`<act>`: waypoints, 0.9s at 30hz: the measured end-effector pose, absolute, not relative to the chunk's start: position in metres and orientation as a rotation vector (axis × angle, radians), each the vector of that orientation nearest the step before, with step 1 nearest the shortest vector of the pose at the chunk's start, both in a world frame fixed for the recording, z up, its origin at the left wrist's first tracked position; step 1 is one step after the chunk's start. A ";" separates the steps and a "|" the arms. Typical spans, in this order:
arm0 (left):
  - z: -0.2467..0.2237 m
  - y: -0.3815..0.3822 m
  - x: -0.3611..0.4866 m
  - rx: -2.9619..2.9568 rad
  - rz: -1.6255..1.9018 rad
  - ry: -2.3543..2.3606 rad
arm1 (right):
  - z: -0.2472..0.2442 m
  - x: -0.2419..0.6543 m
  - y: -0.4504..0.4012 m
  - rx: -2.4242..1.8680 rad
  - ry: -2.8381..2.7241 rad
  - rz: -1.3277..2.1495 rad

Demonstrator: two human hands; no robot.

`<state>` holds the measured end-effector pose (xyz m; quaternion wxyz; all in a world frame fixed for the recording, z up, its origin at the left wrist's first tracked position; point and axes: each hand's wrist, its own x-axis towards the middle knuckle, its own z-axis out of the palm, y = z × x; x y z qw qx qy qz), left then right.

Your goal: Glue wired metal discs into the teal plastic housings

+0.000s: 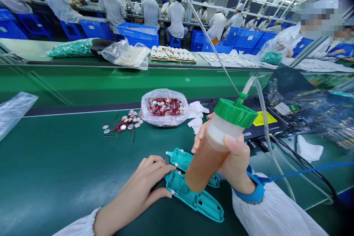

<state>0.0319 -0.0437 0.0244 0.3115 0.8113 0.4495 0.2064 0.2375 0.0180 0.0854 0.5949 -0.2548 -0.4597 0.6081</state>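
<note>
My right hand (232, 155) grips an upright dispensing syringe barrel (212, 143) with a green cap (235, 112). Amber liquid fills its lower part, and a clear air hose (265, 125) rises from the cap. A blue strap (250, 191) circles my right wrist. My left hand (141, 188) holds the near end of a teal plastic housing half (193, 199) between thumb and fingers. A second teal housing half (185, 160) lies just beyond it, partly hidden by the barrel. The barrel's tip is over the housings, and its contact point is hidden.
On the green belt lie wired metal discs (121, 125), a plastic bag of more discs (164, 107), white tissue (197, 116) and a black unit with a yellow label (262, 123). Co-workers in white sit beyond a further belt (110, 81), among blue crates (138, 33).
</note>
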 end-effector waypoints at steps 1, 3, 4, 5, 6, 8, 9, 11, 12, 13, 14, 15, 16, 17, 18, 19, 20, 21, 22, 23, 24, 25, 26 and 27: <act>0.025 -0.044 0.032 2.139 0.546 1.187 | 0.085 0.238 0.018 -0.592 -1.079 1.425; 0.025 -0.044 0.032 2.133 0.538 1.192 | 0.084 0.238 0.018 -0.596 -1.075 1.439; 0.025 -0.044 0.032 2.130 0.532 1.194 | 0.084 0.237 0.018 -0.600 -1.058 1.441; 0.024 -0.044 0.032 2.130 0.524 1.195 | 0.083 0.236 0.019 -0.605 -1.036 1.444; 0.024 -0.044 0.032 2.131 0.514 1.194 | 0.083 0.236 0.019 -0.610 -1.009 1.449; 0.022 -0.044 0.031 2.142 0.504 1.186 | 0.082 0.234 0.020 -0.611 -0.963 1.448; 0.021 -0.044 0.031 2.149 0.505 1.181 | 0.081 0.233 0.020 -0.609 -0.947 1.439; 0.019 -0.044 0.031 2.161 0.516 1.170 | 0.080 0.232 0.021 -0.614 -0.914 1.410; 0.018 -0.044 0.030 2.167 0.526 1.163 | 0.079 0.232 0.022 -0.623 -0.896 1.392; 0.018 -0.044 0.030 2.171 0.535 1.160 | 0.079 0.232 0.022 -0.635 -0.883 1.381; 0.018 -0.043 0.030 2.173 0.543 1.157 | 0.079 0.233 0.023 -0.650 -0.873 1.371; 0.018 -0.043 0.030 2.171 0.550 1.156 | 0.080 0.234 0.024 -0.665 -0.865 1.363; 0.019 -0.043 0.031 2.167 0.554 1.157 | 0.080 0.235 0.025 -0.677 -0.857 1.352; 0.019 -0.043 0.031 2.160 0.553 1.160 | 0.080 0.236 0.025 -0.686 -0.853 1.336; 0.020 -0.044 0.031 2.152 0.548 1.163 | 0.081 0.237 0.026 -0.693 -0.852 1.317; 0.021 -0.044 0.031 2.142 0.540 1.167 | 0.081 0.238 0.027 -0.698 -0.856 1.301; 0.022 -0.044 0.031 2.132 0.530 1.169 | 0.081 0.238 0.028 -0.703 -0.860 1.287; 0.022 -0.044 0.031 2.123 0.522 1.171 | 0.081 0.239 0.028 -0.707 -0.867 1.280; 0.022 -0.044 0.031 2.116 0.520 1.173 | 0.081 0.240 0.029 -0.710 -0.876 1.276; 0.022 -0.044 0.031 2.113 0.523 1.174 | 0.080 0.240 0.029 -0.714 -0.885 1.277; 0.022 -0.044 0.030 2.114 0.530 1.176 | 0.080 0.241 0.029 -0.715 -0.889 1.277; 0.021 -0.044 0.030 2.117 0.539 1.178 | 0.080 0.242 0.029 -0.716 -0.890 1.276; 0.021 -0.044 0.030 2.123 0.551 1.178 | 0.080 0.243 0.028 -0.718 -0.891 1.275; 0.020 -0.044 0.029 2.128 0.561 1.177 | 0.080 0.244 0.028 -0.725 -0.891 1.274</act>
